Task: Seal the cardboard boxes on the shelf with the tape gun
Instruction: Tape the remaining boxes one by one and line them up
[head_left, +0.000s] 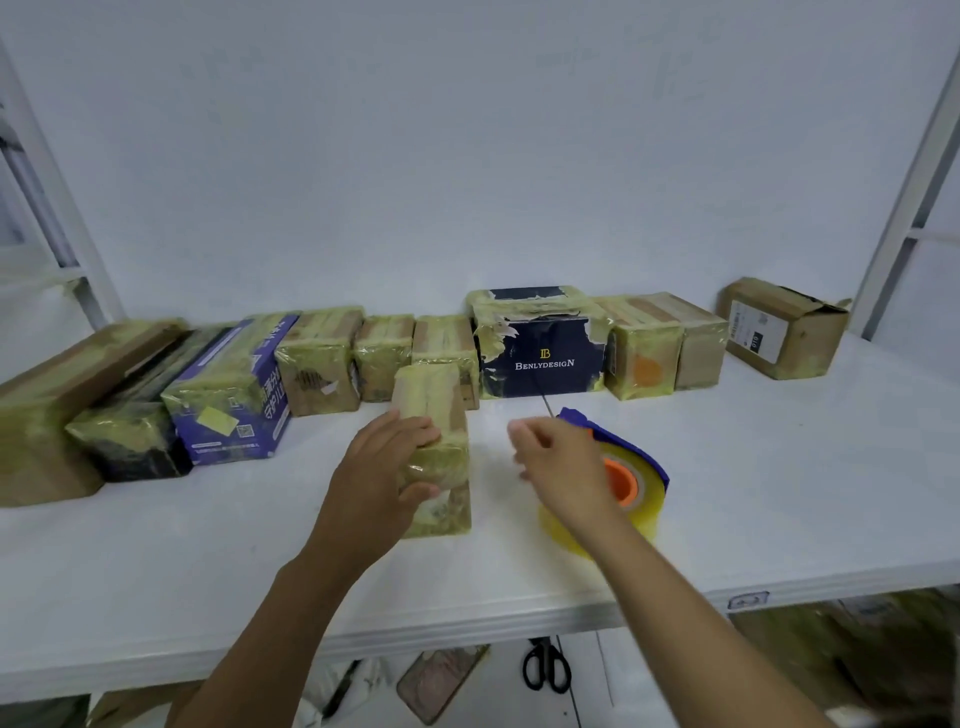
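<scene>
Left hand (387, 467) grips small taped box (436, 395), thumb on near face. I judge it steadied upright for next strip. Right hand (561, 467) curled over tape gun (631, 480) on shelf (779, 493); can't tell whether it has hold. Beyond right hand, navy box (545, 358) reads BENLYDESIGN; other labels unreadable.

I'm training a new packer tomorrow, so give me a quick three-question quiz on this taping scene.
1. True or false: the left hand grips the small taped box standing in front of the row.
2. What lies below the front edge of the shelf? A) scissors B) a marker C) a knife
3. Fill in: the roll in the tape gun sits on an ___ core.
Key: 1 true; 2 A; 3 orange.
</scene>
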